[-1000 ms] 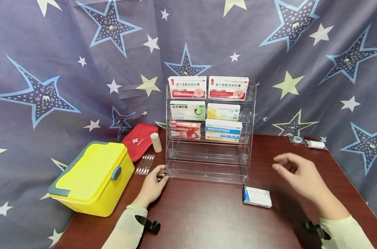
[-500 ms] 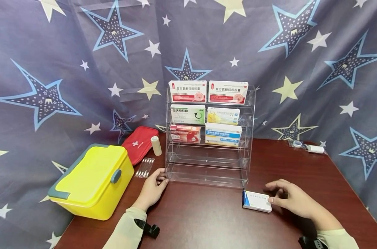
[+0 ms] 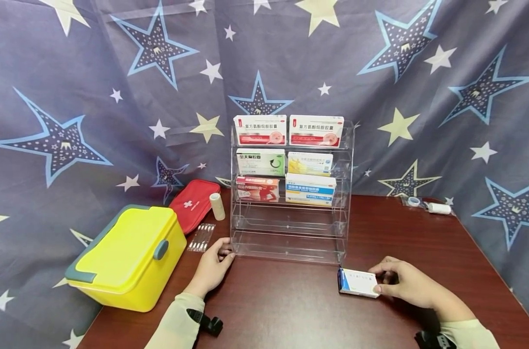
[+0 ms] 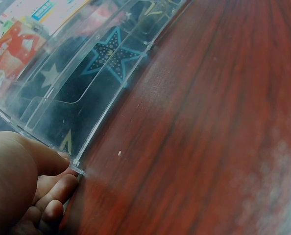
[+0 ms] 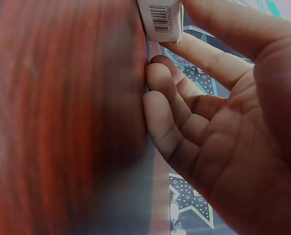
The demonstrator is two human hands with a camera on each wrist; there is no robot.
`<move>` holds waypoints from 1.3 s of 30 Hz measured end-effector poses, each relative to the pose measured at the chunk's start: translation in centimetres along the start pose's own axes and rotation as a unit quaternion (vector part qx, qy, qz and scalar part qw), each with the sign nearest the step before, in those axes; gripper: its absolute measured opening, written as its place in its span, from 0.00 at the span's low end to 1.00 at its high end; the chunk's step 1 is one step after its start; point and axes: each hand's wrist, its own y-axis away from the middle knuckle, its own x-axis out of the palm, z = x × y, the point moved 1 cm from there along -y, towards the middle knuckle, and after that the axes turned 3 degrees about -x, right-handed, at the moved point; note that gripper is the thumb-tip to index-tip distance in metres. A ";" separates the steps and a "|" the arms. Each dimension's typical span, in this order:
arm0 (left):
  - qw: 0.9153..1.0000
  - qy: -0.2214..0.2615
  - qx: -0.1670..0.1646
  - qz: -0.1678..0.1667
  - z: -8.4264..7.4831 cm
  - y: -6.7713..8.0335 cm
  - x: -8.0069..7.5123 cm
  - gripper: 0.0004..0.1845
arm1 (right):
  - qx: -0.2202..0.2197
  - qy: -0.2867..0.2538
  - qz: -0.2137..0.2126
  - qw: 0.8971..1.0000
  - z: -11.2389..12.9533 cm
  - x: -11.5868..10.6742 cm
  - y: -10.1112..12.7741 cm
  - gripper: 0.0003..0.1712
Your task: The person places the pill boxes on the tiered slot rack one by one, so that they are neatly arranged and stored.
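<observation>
A clear acrylic display rack (image 3: 289, 237) stands in the middle of the table, with medicine boxes upright on its upper tiers. Its lower left front corner is held by my left hand (image 3: 212, 267), thumb and curled fingers at the edge in the left wrist view. Lying flat near the rack's right front corner is a white and blue medicine box (image 3: 357, 282). My right hand (image 3: 410, 285) pinches this box's right end between thumb and index finger. In the right wrist view the barcoded end of the box (image 5: 160, 19) shows, and the other fingers curl loosely near the table.
On the left are a yellow storage box (image 3: 129, 252) with a grey handle, a red first-aid pouch (image 3: 194, 203), a beige bandage roll (image 3: 217, 206) and packed cotton swabs (image 3: 201, 237). A white roll (image 3: 439, 208) lies at the back right. A star-patterned curtain (image 3: 264, 53) hangs behind.
My right hand has come down and left from above the table to the medicine box and taken hold of its right end. The left hand stays at the rack's corner.
</observation>
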 end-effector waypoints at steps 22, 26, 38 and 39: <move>1.000 0.001 0.003 0.004 -0.2 0.0 -0.1 0.20 | 0.070 -0.204 0.052 0.975 -0.1 -0.1 0.0 0.12; 1.000 -0.003 0.006 0.002 -0.2 0.1 -0.1 0.20 | 0.074 -0.205 0.045 0.975 0.1 -0.3 0.1 0.12; 1.000 0.000 0.010 -0.002 -0.1 0.1 0.0 0.19 | 0.065 -0.191 0.000 0.979 0.5 -0.9 0.3 0.13; 1.000 0.000 0.012 -0.004 -0.1 0.1 0.0 0.19 | 0.066 -0.185 -0.012 0.981 0.6 -1.0 0.2 0.13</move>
